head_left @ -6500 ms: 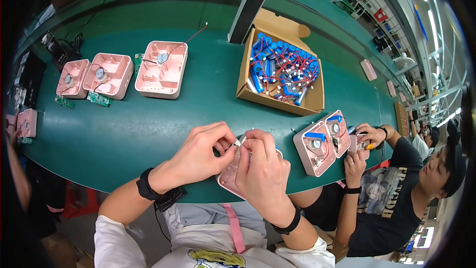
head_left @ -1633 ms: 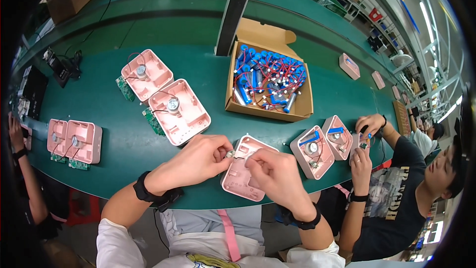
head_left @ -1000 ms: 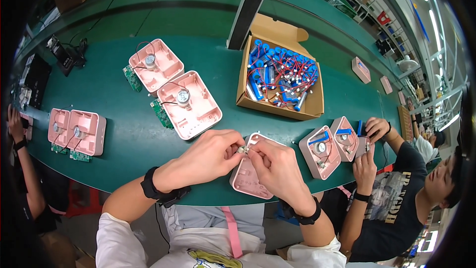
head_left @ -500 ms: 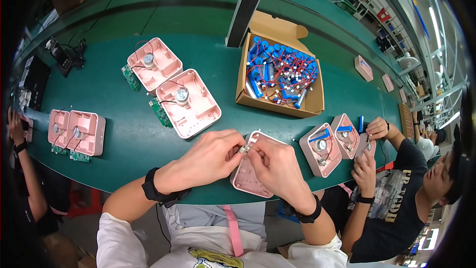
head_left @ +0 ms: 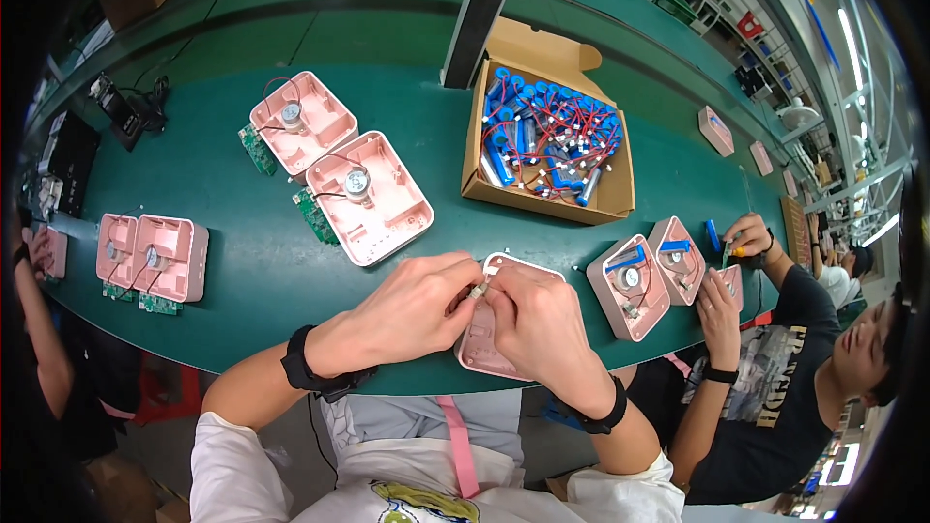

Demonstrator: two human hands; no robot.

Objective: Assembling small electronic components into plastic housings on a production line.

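In front of me, at the near edge of the green table, lies an open pink plastic housing (head_left: 477, 349). My left hand (head_left: 417, 305) is closed in a pinch over its left wall. Between its thumb and forefinger is a small pale greenish part (head_left: 480, 289), too small to name surely; it looks like a connector. My right hand (head_left: 542, 320) covers much of the housing, fingers curled and pinched against the same part. A white tip shows above the fingers. What the right fingertips hold is mostly hidden.
An open cardboard box (head_left: 542, 208) of blue wired batteries stands beyond my hands. Pink housings (head_left: 387, 218) with round metal parts and green circuit boards (head_left: 315, 218) sit left. Battery-fitted housings (head_left: 630, 300) stand right, beside a co-worker's hands (head_left: 722, 310). A metal post (head_left: 484, 15) rises behind.
My hands stay together at the small part, with the right fingers shifted slightly. The co-worker at right now has a yellow-ended tool in one hand, over a pink housing.
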